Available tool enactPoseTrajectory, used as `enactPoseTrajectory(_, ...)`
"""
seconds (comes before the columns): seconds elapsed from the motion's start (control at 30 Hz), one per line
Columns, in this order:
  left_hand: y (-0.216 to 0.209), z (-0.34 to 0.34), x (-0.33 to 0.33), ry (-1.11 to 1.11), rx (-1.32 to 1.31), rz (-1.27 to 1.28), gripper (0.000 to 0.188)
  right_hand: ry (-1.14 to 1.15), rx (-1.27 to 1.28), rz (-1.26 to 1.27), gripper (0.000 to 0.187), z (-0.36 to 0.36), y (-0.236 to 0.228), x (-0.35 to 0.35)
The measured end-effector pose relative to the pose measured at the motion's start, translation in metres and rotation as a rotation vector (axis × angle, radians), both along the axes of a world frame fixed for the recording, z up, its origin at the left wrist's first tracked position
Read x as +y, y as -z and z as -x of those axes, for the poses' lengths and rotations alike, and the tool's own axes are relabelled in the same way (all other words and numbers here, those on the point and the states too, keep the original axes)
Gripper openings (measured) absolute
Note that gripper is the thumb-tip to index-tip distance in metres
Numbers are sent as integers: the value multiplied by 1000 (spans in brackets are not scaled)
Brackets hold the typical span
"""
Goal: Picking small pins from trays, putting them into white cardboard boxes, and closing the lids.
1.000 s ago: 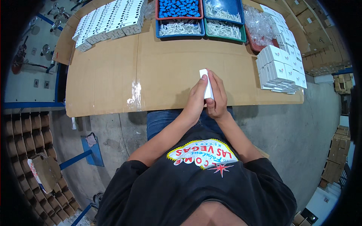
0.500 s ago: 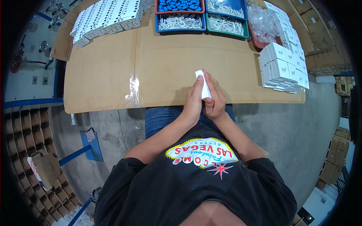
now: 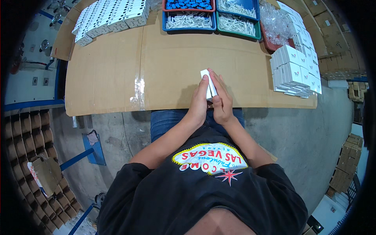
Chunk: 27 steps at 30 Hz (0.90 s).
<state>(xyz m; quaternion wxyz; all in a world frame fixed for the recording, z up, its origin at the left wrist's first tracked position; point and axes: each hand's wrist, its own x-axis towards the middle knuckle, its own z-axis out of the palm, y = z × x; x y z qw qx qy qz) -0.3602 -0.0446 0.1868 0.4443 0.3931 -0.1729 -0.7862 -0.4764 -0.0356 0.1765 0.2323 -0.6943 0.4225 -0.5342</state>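
Observation:
A small white carton (image 3: 212, 88) is pressed between my two hands, just above the near edge of the table. My left hand (image 3: 199, 100) lies along its left side, with the thumb up at the far end. Against the right side rests my right hand (image 3: 223, 101), its fingers long and close together. The carton is tilted, and a dark line runs down the face toward me. The palms hide most of its sides.
Stacked white cartons (image 3: 295, 74) stand at the right, with more in rows (image 3: 111, 17) at the far left. Trays of white tubes (image 3: 190, 21) and blue pieces (image 3: 188, 4) sit at the back, beside a heap of clear plastic bags (image 3: 277, 25). Cardboard (image 3: 105, 74) covers the table.
Both hands and the carton have shifted slightly away from me and to the left. The carton has turned a little, so a dark line now shows along it.

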Motion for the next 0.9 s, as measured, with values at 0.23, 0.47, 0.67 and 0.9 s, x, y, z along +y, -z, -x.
enactPoseTrajectory(0.23, 4, -7, -15, 48, -280, 451, 67, -39, -412, -443, 71, 5, -8, -5)
enactPoseTrajectory(0.47, 6, -11, -16, 1, -194, 522, 68, -137, -345, -465, 76, 6, -3, -6)
enactPoseTrajectory(0.67, 7, -12, -9, -95, -399, 771, 68, -129, -138, -245, 71, 3, -12, -2)
enactPoseTrajectory(0.9, 9, -8, -3, -148, -409, 861, 68, -33, -11, -145, 55, -5, -18, 6)
